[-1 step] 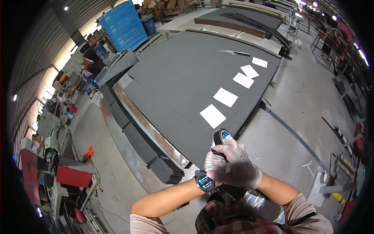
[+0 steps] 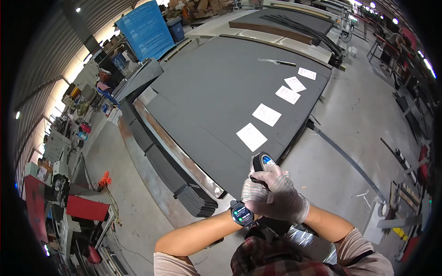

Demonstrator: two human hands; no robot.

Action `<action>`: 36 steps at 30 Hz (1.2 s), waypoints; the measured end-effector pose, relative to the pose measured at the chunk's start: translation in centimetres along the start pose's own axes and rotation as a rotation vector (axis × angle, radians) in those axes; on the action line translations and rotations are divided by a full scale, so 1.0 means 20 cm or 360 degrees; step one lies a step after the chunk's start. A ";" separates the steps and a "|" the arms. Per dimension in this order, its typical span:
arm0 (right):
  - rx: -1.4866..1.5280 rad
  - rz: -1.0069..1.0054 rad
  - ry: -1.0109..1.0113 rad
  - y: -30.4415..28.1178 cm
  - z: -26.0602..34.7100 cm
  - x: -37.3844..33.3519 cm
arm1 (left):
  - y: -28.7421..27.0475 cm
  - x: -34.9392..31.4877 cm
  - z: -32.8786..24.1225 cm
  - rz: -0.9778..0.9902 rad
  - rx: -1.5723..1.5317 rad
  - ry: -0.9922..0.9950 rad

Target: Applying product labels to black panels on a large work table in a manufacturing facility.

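Note:
In front of my body, my left hand (image 2: 254, 189) and my right hand (image 2: 282, 197) are pressed together, both in pale striped gloves. They close around a black rounded thing with a blue and white label (image 2: 265, 161), which sticks out above the fingers; its exact kind I cannot tell. The right hand overlaps part of the left, hiding some fingers. A smartwatch (image 2: 242, 214) with a lit screen sits on my left wrist. Just beyond the hands, several white paper slips (image 2: 252, 136) lie in a slanting row on a large dark grey sheet-covered table (image 2: 207, 92).
A knife-like tool (image 2: 277, 62) lies at the table's far side. Bundled dark strips (image 2: 184, 184) lie along its left edge. Farther back are a blue panel (image 2: 145, 30) and a second table with long black strips (image 2: 299, 25). Orange cord (image 2: 105, 179) is at left.

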State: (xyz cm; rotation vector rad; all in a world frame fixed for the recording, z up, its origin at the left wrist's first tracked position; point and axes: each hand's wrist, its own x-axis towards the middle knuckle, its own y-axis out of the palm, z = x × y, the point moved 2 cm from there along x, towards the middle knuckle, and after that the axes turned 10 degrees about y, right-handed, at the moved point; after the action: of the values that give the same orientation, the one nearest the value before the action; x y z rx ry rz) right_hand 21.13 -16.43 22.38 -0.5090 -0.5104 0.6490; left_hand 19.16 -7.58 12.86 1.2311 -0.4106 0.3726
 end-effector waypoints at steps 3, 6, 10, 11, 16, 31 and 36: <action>0.0127 0.0043 0.0089 -0.02 -0.01 -0.02 | 0.03 0.02 0.02 0.0001 -0.0074 -0.0057; 0.0108 0.0050 0.0141 -0.03 -0.05 -0.02 | 0.03 0.02 0.00 -0.0041 -0.0023 -0.0051; -0.0020 0.0019 0.0204 -0.09 -0.08 -0.04 | 0.02 0.00 0.00 -0.0082 0.0151 -0.0029; -0.0021 0.0043 0.0259 -0.10 -0.08 -0.04 | 0.01 -0.01 0.00 -0.0083 0.0184 -0.0022; -0.0050 -0.0029 0.0063 -0.15 -0.06 -0.08 | -0.03 -0.02 -0.01 -0.0123 0.0303 -0.0004; -0.0080 0.0078 0.0078 -0.07 -0.03 -0.06 | -0.32 -0.15 0.02 -0.0211 0.0829 0.0208; -0.0026 0.0151 0.0067 -0.09 -0.05 -0.07 | -0.17 -0.01 0.25 -0.0164 0.0798 0.0841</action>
State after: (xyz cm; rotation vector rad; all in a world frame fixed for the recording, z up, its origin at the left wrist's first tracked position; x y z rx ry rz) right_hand 21.51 -18.99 22.33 -0.5639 -0.4545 0.7241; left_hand 20.09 -13.34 11.25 1.5653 0.2165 0.7178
